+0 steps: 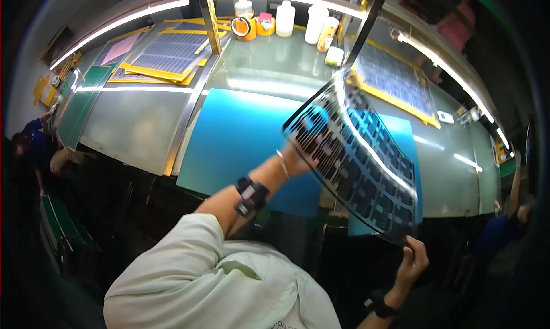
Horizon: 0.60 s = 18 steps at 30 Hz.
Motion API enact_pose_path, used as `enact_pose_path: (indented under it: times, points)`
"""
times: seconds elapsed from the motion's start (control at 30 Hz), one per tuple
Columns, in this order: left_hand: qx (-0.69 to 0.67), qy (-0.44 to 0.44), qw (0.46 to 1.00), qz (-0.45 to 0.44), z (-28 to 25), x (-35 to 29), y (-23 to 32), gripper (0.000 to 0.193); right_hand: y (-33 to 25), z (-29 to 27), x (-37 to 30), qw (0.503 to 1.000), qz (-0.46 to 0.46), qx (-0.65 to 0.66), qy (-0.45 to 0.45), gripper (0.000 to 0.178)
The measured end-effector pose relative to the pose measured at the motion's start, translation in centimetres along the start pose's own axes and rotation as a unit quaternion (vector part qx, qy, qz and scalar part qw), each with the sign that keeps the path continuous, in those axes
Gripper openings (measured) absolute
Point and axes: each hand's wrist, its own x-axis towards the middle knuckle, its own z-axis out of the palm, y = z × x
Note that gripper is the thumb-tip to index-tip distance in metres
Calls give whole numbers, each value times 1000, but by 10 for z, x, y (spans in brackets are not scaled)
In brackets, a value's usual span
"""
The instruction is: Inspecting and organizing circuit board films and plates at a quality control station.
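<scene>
A large see-through film sheet (372, 180) with a black printed pattern bows in the air, tilted, in front of me. My left hand (299, 157) grips its left edge; the film partly hides the fingers. At the near right corner, my right hand (415, 258) pinches the film between thumb and fingers. Below and behind the film, a shiny blue sheet (240, 128) lies on the glass-topped table (275, 65). Part of the blue sheet shows through the film. The film's far end is blurred.
White bottles (285, 19) and orange tape rolls (244, 28) stand at the back. Yellow-edged patterned films lie in a stack (166, 54) at left and as a sheet (395, 79) at right. A dark post (369, 25) rises behind the film. Another person (34, 140) works far left.
</scene>
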Motion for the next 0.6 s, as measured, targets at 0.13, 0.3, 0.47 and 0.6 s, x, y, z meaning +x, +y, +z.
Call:
enact_pose_path:
  times: [0.13, 0.3, 0.47, 0.6]
  points:
    - [190, 63, 973, -118, -4, -29, 72, 69, 8, 62, -39, 963, 230, 139, -35, 14]
    - [444, 211, 869, -65, -20, -90, 110, 39, -28, 116, -17, 886, 353, 302, -25, 25]
    - [502, 236, 823, -122, 18, -192, 179, 39, -57, 165, -29, 820, 417, 382, -92, 4]
    - [473, 399, 785, -25, 1, -211, 207, 26, -69, 205, -39, 856, 374, 349, -69, 10]
